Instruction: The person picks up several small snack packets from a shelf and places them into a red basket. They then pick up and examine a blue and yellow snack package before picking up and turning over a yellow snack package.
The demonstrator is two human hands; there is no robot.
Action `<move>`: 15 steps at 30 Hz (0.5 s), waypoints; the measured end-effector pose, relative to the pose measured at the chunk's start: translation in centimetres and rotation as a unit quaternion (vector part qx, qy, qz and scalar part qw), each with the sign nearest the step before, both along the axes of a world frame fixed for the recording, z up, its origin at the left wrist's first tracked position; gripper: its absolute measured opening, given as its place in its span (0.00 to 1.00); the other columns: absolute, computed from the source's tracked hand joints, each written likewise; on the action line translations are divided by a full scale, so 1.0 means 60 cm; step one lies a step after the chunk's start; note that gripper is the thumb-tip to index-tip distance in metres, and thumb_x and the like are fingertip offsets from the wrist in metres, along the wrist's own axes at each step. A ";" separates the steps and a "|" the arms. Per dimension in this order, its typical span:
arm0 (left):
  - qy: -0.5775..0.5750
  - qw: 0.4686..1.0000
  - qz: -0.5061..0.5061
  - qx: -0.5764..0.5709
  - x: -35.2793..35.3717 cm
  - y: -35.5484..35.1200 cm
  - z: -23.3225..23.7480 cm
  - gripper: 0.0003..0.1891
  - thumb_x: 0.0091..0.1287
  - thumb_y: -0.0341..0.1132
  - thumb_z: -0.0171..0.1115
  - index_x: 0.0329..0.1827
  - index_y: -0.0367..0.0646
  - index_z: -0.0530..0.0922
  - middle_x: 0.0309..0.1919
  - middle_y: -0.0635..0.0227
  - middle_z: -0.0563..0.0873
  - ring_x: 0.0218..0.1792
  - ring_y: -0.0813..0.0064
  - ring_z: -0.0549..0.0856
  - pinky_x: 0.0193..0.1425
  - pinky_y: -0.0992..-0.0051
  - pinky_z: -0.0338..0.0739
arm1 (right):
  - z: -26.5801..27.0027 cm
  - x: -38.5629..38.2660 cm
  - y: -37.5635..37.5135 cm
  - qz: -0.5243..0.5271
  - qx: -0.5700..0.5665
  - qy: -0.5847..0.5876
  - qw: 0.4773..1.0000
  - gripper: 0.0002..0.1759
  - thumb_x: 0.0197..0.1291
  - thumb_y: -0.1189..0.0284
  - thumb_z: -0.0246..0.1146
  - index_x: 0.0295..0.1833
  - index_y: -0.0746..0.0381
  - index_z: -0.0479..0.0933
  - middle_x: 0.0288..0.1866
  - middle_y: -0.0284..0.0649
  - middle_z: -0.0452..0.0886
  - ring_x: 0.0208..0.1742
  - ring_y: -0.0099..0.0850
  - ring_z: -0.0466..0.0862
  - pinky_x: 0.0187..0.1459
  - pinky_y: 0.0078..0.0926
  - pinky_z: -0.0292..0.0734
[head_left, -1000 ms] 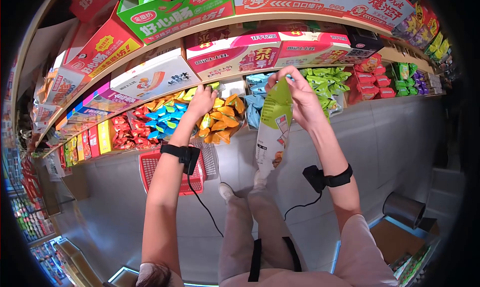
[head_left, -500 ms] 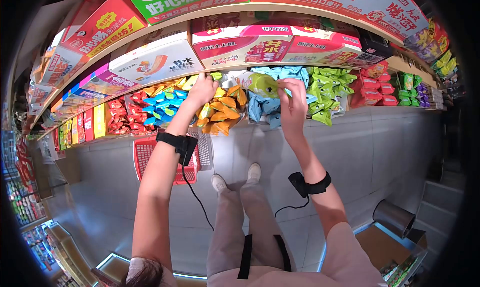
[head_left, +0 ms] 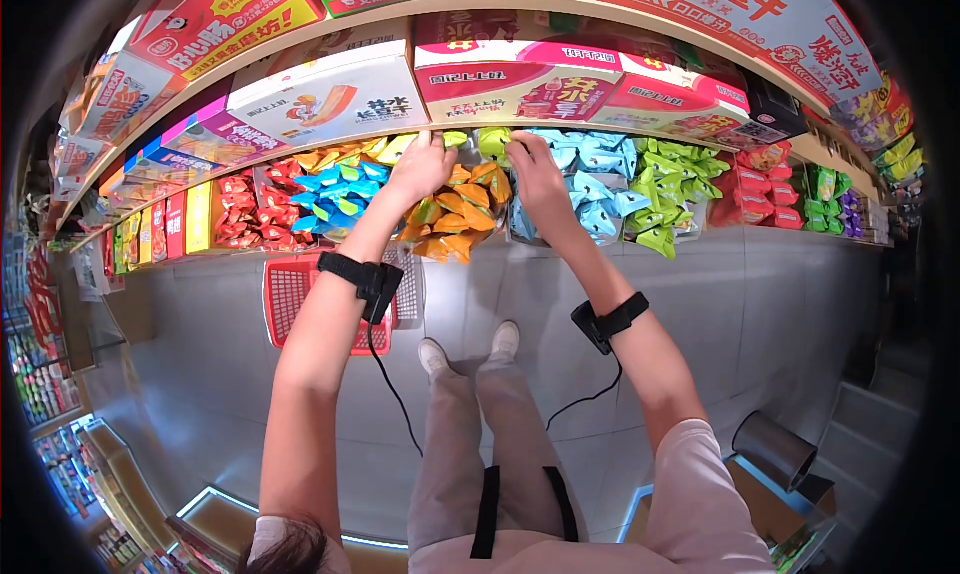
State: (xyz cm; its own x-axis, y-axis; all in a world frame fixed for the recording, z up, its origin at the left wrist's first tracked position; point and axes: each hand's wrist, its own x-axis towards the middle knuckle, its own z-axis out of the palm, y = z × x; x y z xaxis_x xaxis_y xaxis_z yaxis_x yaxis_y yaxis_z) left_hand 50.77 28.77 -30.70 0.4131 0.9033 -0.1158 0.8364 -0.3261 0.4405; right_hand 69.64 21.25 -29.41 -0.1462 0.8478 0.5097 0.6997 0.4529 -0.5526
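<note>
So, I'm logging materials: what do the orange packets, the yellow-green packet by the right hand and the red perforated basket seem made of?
Orange packets: probably shiny plastic film, possibly foil-lined, given the creases and highlights. Yellow-green packet: likely similar film, slightly glossy, but little shows beside the right hand. Red perforated basket: apparently rigid, smooth plastic, from its even colour and regular holes.

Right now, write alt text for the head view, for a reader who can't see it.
A person's right hand is at a green snack packet, while the left hand is beside orange packets. Boxes stand above, and a red basket is on the grey floor.
</note>
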 end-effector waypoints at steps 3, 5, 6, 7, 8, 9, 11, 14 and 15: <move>-0.039 0.999 -0.019 0.034 -0.005 -0.004 -0.003 0.27 0.65 0.41 0.48 0.58 0.23 0.64 0.58 0.43 0.65 0.56 0.50 0.70 0.62 0.62 0.63 | -0.017 0.001 0.034 0.025 0.059 0.010 0.998 0.15 0.56 0.80 0.52 0.51 0.65 0.68 0.43 0.48 0.74 0.48 0.46 0.73 0.49 0.36 0.70; -0.043 0.999 -0.008 0.026 -0.004 -0.011 0.003 0.25 0.66 0.41 0.48 0.57 0.26 0.65 0.56 0.45 0.67 0.55 0.49 0.70 0.60 0.64 0.64 | -0.044 0.010 0.048 0.022 -0.013 -0.047 0.999 0.15 0.56 0.80 0.50 0.51 0.65 0.68 0.43 0.49 0.75 0.48 0.46 0.74 0.48 0.35 0.71; -0.045 0.999 -0.003 0.022 -0.005 -0.013 0.004 0.24 0.66 0.41 0.48 0.57 0.28 0.66 0.55 0.46 0.67 0.55 0.49 0.70 0.59 0.64 0.65 | -0.045 0.010 0.051 0.019 -0.049 -0.075 0.996 0.15 0.56 0.80 0.49 0.51 0.66 0.68 0.44 0.50 0.75 0.49 0.46 0.74 0.47 0.35 0.71; -0.050 0.999 -0.007 0.019 -0.006 -0.015 0.005 0.24 0.67 0.41 0.48 0.57 0.28 0.66 0.54 0.47 0.68 0.56 0.50 0.70 0.60 0.65 0.64 | -0.048 0.011 0.054 0.001 -0.111 -0.066 0.992 0.16 0.55 0.81 0.48 0.51 0.67 0.69 0.43 0.52 0.76 0.48 0.46 0.75 0.46 0.35 0.72; -0.052 0.998 -0.012 0.019 -0.008 -0.015 0.005 0.24 0.67 0.42 0.48 0.57 0.28 0.66 0.54 0.47 0.68 0.56 0.50 0.69 0.60 0.65 0.64 | -0.051 0.010 0.057 -0.006 -0.129 -0.079 0.989 0.18 0.53 0.82 0.48 0.51 0.67 0.70 0.42 0.51 0.77 0.47 0.46 0.76 0.45 0.35 0.73; -0.054 0.998 -0.017 0.018 -0.011 -0.015 0.002 0.24 0.67 0.42 0.48 0.57 0.28 0.66 0.54 0.47 0.68 0.57 0.51 0.69 0.61 0.65 0.63 | -0.052 0.007 0.060 -0.013 -0.146 -0.091 0.985 0.19 0.50 0.83 0.49 0.51 0.67 0.71 0.42 0.51 0.77 0.46 0.46 0.77 0.45 0.35 0.74; -0.054 0.998 -0.025 0.025 -0.014 -0.011 -0.004 0.24 0.67 0.42 0.47 0.57 0.30 0.67 0.55 0.48 0.68 0.58 0.52 0.68 0.62 0.64 0.62 | -0.052 0.004 0.081 -0.008 -0.096 -0.098 0.991 0.21 0.49 0.84 0.50 0.51 0.67 0.72 0.45 0.52 0.77 0.49 0.45 0.76 0.48 0.35 0.74; -0.045 0.997 -0.057 0.016 -0.016 -0.003 0.004 0.21 0.68 0.42 0.45 0.56 0.34 0.69 0.56 0.50 0.68 0.59 0.53 0.67 0.63 0.63 0.61 | -0.059 -0.017 0.095 -0.012 -0.080 -0.082 0.993 0.19 0.50 0.80 0.54 0.50 0.66 0.74 0.48 0.51 0.77 0.52 0.46 0.75 0.52 0.34 0.72; -0.044 0.995 -0.083 0.022 -0.021 0.000 0.007 0.21 0.69 0.42 0.44 0.56 0.34 0.69 0.56 0.50 0.68 0.59 0.53 0.67 0.64 0.63 0.60 | -0.057 -0.018 0.094 -0.021 -0.064 -0.110 0.992 0.18 0.50 0.79 0.54 0.49 0.66 0.74 0.45 0.50 0.78 0.50 0.45 0.76 0.50 0.34 0.72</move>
State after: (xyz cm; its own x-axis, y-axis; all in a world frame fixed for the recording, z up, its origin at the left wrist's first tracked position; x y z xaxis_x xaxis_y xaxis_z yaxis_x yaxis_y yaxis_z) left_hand 49.51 28.75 -30.25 0.5640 0.8250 -0.0343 0.7279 -0.4771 0.4925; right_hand 68.55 26.89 -32.83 -0.2047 0.9114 0.3570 0.8267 0.3563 -0.4355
